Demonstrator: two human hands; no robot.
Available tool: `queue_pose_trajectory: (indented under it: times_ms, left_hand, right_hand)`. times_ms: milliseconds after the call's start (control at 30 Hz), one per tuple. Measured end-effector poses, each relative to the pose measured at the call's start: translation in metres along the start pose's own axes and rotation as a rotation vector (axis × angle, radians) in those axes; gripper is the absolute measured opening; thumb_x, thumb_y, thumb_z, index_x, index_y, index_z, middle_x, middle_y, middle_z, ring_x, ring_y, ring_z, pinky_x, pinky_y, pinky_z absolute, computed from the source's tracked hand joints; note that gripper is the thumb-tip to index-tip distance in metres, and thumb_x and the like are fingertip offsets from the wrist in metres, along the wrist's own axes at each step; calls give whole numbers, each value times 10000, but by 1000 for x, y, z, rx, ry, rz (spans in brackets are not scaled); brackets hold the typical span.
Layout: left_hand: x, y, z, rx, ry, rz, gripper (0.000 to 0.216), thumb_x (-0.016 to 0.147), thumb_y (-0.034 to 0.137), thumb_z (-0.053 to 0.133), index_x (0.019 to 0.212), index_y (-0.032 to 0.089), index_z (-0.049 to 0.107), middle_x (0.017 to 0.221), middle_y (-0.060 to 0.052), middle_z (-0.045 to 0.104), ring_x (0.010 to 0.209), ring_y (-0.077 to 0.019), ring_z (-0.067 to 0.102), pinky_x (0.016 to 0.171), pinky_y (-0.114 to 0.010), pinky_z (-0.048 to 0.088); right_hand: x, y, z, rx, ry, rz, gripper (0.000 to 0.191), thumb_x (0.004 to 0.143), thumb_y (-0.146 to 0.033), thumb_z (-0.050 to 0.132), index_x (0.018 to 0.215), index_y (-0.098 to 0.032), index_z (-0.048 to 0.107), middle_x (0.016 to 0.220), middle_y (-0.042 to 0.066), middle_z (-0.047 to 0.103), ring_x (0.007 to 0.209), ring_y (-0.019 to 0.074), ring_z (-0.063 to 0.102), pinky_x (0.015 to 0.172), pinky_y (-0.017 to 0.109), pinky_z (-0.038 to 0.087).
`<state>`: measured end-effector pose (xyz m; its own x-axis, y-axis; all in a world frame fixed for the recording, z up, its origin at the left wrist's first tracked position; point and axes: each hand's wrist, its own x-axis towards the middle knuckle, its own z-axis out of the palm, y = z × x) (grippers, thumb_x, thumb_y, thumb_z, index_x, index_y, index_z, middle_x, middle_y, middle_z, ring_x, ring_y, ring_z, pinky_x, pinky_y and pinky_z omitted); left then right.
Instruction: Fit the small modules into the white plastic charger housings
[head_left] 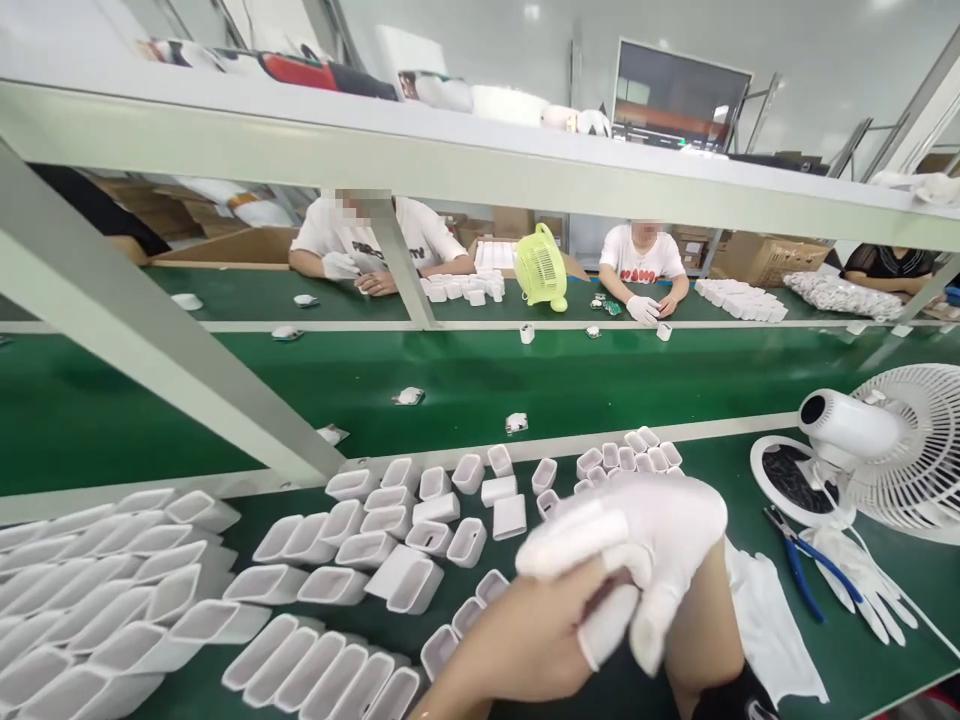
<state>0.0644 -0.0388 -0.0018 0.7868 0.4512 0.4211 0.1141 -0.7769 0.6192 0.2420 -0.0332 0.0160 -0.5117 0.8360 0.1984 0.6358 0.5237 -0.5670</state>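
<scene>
My two hands meet in front of me, low and right of the middle. My left hand (546,632) is mostly bare, with a white covering on one fingertip. Its fingers are closed and partly hidden behind the other hand. A white glove covers my right hand (651,525), whose fingers wrap over the left one. What lies between them, if anything, cannot be made out. Beside and beyond them, white rectangular open-ended housings (409,583) stand and lie on the green bench. A tighter cluster of small housings (630,455) lies just past my gloved hand.
Long rows of white housings (90,600) fill the left. At right are a white fan (862,430), blue-handled pliers (802,570) and a white glove (862,580). A slanted metal post (165,320) and overhead shelf frame the view. Small parts lie on the green belt (465,370); co-workers sit beyond.
</scene>
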Motion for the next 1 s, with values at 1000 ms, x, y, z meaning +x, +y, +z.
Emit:
queue_pose_trajectory:
  times_ms: [1000]
  left_hand:
    - [117,-178,-1,-58,14,-496,277,886,322,564,1083,139,630,1092,-84,693,1014,-223,645,901,-320,494]
  right_hand:
    - [20,74,-11,558,848,508,593,677,-362,735,1231,-193,604,1279,111,611,1129,276,585,981,447,445]
